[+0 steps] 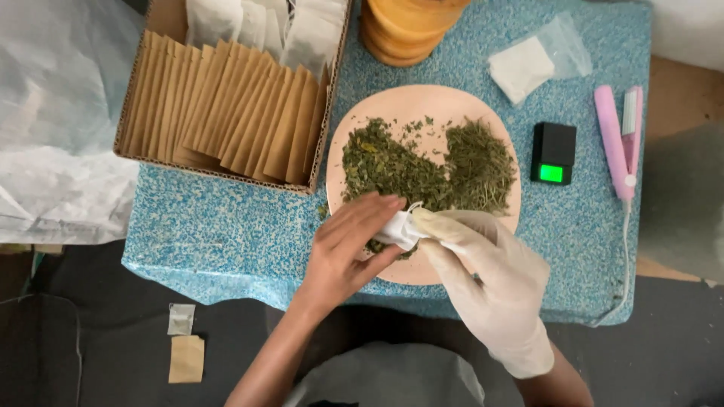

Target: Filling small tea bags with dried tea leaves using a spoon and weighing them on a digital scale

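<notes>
A pale pink round plate (392, 105) on the blue speckled table (226, 234) carries a heap of dried green herbs (430, 166). Over the plate's near edge both hands meet on a small white bag (398, 228). My left hand (348, 249), bare, holds the bag from the left. My right hand (490, 279), in a white glove, pinches the bag's top from the right. Part of the bag is hidden between the fingers.
A cardboard box (136, 147) of brown paper envelopes and white bags sits at the left back. A small black scale (553, 153) with a green display, a pink sealing tool (620, 139), a clear bag of white pouches (528, 64) and an orange stack (403, 30) surround the plate. Two small packets (185, 347) lie on the dark floor.
</notes>
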